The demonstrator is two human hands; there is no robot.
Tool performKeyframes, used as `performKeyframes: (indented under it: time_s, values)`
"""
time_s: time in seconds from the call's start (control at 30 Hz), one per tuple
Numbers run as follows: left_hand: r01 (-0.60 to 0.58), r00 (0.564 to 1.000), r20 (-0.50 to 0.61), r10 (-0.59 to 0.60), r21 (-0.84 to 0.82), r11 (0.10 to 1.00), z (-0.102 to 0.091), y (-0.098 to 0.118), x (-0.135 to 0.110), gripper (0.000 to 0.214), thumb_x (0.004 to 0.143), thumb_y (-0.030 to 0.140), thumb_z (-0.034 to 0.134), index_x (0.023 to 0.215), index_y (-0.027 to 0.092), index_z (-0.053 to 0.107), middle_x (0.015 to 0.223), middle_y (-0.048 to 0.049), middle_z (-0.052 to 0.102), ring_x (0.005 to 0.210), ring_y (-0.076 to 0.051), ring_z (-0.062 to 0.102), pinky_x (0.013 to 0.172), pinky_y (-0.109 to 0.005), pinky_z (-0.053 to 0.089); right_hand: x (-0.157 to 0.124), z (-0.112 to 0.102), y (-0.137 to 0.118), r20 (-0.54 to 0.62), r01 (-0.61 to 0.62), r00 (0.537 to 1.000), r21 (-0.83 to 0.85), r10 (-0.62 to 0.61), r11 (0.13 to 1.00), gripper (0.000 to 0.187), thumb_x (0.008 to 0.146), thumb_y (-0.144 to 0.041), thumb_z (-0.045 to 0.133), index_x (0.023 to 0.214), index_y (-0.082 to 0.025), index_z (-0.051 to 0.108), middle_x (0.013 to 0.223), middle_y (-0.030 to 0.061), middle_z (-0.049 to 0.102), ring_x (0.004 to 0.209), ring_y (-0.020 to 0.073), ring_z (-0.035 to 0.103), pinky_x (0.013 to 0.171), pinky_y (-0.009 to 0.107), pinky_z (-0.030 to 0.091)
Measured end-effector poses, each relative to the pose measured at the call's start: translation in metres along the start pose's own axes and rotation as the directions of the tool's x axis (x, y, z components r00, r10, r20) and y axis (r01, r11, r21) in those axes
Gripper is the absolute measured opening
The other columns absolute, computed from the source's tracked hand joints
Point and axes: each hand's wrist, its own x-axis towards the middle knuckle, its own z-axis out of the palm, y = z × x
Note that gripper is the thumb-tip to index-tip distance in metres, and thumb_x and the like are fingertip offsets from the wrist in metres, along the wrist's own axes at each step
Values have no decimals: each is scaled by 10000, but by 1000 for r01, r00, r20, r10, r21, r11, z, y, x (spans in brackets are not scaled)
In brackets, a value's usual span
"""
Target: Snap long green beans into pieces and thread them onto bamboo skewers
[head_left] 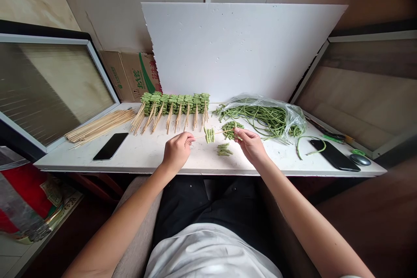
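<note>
My left hand (177,149) is closed around one end of a thin wooden skewer (220,132), held level above the table. Several short green bean pieces (209,135) are threaded side by side near its middle. At the skewer's other end, my right hand (249,142) pinches one more bean piece (235,126). Below and between the hands lies a small group of cut bean pieces (224,150). Behind the right fingers sits a larger pile of cut pieces (230,130).
Stacked bean skewers (176,105) stand at the back left, beside loose bare skewers (100,125). Long beans (267,117) fill a clear plastic bag (295,115) at back right. Phones (110,146) (335,155) lie on both sides. A white board (244,52) stands behind.
</note>
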Motion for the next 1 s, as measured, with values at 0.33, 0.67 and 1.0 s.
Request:
performKeyframes:
  time_s: [0.33, 0.67, 1.0]
  values:
    - [-26, 1000, -9, 26, -74, 997, 5, 11, -5, 200, 969, 78, 551, 905, 213, 684, 827, -23, 792, 759, -178, 762, 689, -266, 580, -11, 12, 12, 11, 38, 999, -46, -37, 998, 232, 709, -475, 941, 737, -282, 814, 866, 40, 723, 816, 205, 606, 763, 379, 513]
    - [22, 999, 34, -19, -92, 996, 10, 15, -7, 176, 997, 133, 558, 908, 211, 688, 794, -26, 776, 726, -179, 743, 667, -265, 552, -20, 19, 19, 103, 19, 995, -188, 1, 982, 263, 764, -534, 898, 809, -283, 834, 1055, 56, 788, 990, 262, 685, 817, 380, 521]
    - [104, 993, 55, -102, -40, 994, 8, -4, -2, 152, 964, 123, 596, 912, 217, 704, 749, -6, 766, 668, -179, 718, 623, -256, 503, 4, -21, 22, 462, 488, 869, -744, -177, 457, 247, 990, -432, 654, 1057, -301, 853, 1018, 135, 767, 1015, 367, 591, 956, 580, 453]
